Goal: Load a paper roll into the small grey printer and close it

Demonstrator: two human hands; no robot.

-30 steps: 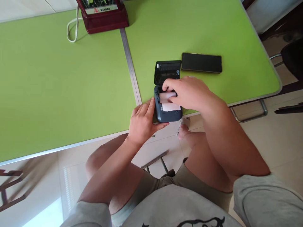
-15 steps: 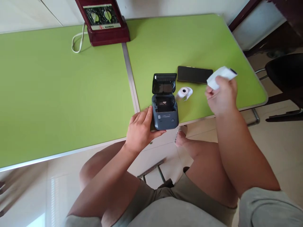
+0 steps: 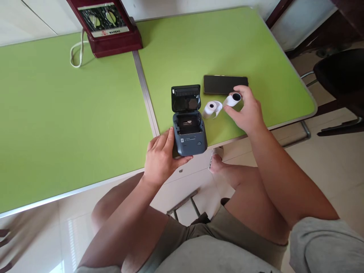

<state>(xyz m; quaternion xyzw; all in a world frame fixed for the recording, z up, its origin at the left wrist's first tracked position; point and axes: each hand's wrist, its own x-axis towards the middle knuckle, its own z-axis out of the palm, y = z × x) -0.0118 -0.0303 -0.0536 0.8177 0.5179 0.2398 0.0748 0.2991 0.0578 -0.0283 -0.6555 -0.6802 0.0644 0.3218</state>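
A dark blue-grey label printer (image 3: 190,138) stands at the table's front edge, its black lid (image 3: 186,99) raised and its inner compartment exposed. My left hand (image 3: 161,157) grips the printer's left side, thumb along its front bottom edge. In my right hand (image 3: 247,110) is a white paper roll with a black core (image 3: 229,100), held between thumb and fingers. Just left of it, a smaller white roll (image 3: 211,107) rests on the table with its paper end loose. A black phone (image 3: 220,84) lies behind the two rolls, partly covered by my right fingers.
The green table (image 3: 85,125) has a metal seam beside the printer. A dark red device with two dials (image 3: 106,28) and a white cord (image 3: 76,65) stands at the back. A black chair (image 3: 341,76) is at the right, beyond the table.
My right hand has come left and turned, bringing its roll beside the smaller one with the black core showing. The whole view has shifted somewhat; my left hand still holds the printer.
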